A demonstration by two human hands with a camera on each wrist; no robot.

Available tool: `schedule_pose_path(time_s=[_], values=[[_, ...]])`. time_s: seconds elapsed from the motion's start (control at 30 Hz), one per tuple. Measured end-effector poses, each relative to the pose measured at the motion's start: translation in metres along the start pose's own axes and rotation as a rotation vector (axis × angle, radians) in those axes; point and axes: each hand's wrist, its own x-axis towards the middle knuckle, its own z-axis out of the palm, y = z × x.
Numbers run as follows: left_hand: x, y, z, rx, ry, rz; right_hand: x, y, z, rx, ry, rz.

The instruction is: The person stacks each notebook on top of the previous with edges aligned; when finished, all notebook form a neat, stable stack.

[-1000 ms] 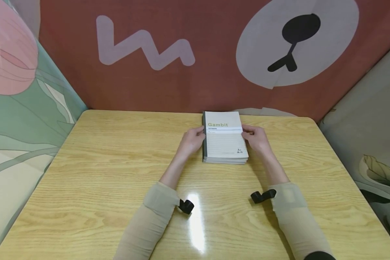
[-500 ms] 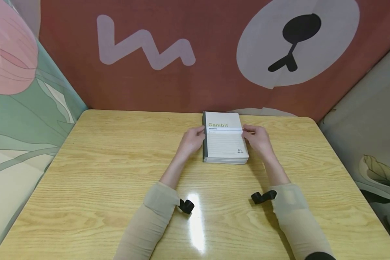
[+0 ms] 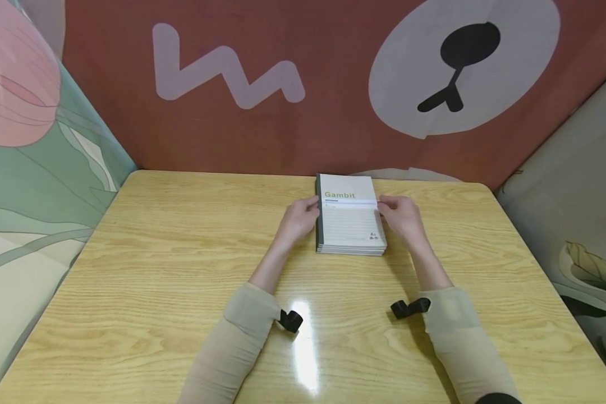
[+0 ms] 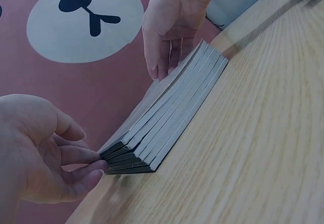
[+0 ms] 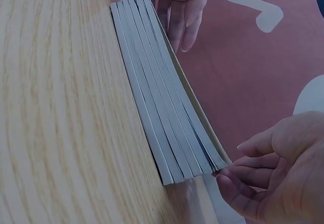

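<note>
A stack of several notebooks (image 3: 350, 224) lies near the table's far edge, its top white cover printed "Gambit" and its dark spines to the left. My left hand (image 3: 299, 219) touches the spine side with its fingertips. On the opposite side my right hand (image 3: 402, 217) has its fingertips at the page edges. In the left wrist view the left fingers (image 4: 83, 155) meet the dark spines, loosely bent. The right wrist view shows the right fingers (image 5: 248, 176) against a corner of the upper notebooks (image 5: 167, 102), where the page edges fan slightly apart.
The wooden table (image 3: 156, 269) has rounded far corners. Behind it stands a red-brown wall (image 3: 333, 129) with a cartoon face, close to the stack's far end. Patterned walls flank both sides. Small black cameras (image 3: 290, 321) sit at the cuffs.
The right hand's thumb and fingers have shifted very slightly at the stack's right edge. The stack and the left hand stay nearly in place.
</note>
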Motion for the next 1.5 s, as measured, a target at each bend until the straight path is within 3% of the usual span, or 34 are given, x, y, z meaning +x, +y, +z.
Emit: schedule_pose_path(time_s=[0.97, 1.5], values=[[0.0009, 0.0005, -0.0005, 0.011, 0.009, -0.005, -0.0034, -0.0003, -0.0042, -0.088, -0.002, -0.050], [0.0009, -0.0020, -0.0009, -0.006, -0.023, 0.006, 0.0007, 0.0040, -0.0012, -0.107, -0.017, -0.095]])
